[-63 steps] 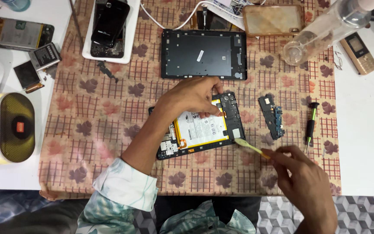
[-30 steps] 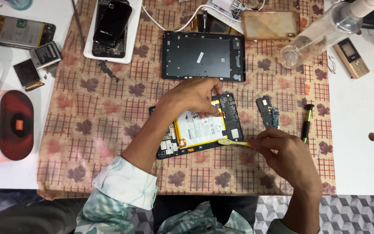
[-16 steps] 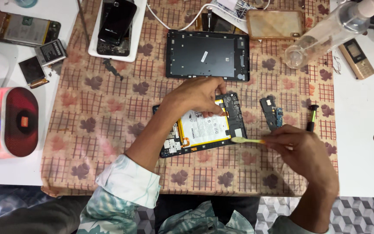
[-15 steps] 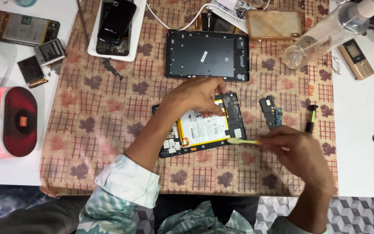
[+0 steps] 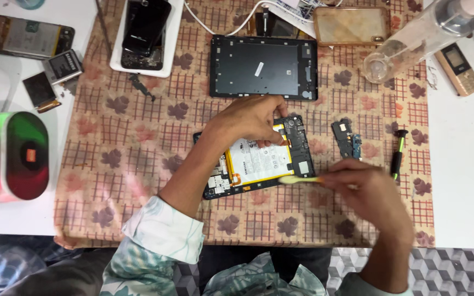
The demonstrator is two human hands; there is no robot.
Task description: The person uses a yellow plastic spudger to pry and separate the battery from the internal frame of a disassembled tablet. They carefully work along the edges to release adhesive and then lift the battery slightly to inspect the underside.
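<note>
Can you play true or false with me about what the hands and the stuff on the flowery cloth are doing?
1. The left hand presses on the opened black tablet with a white battery. True.
2. The right hand holds a hammer. False: it holds a thin yellow plastic tool.
3. A black rectangular back cover lies above the tablet. True.
4. The small green-and-black screwdriver is in the left hand. False: it lies on the cloth.
</note>
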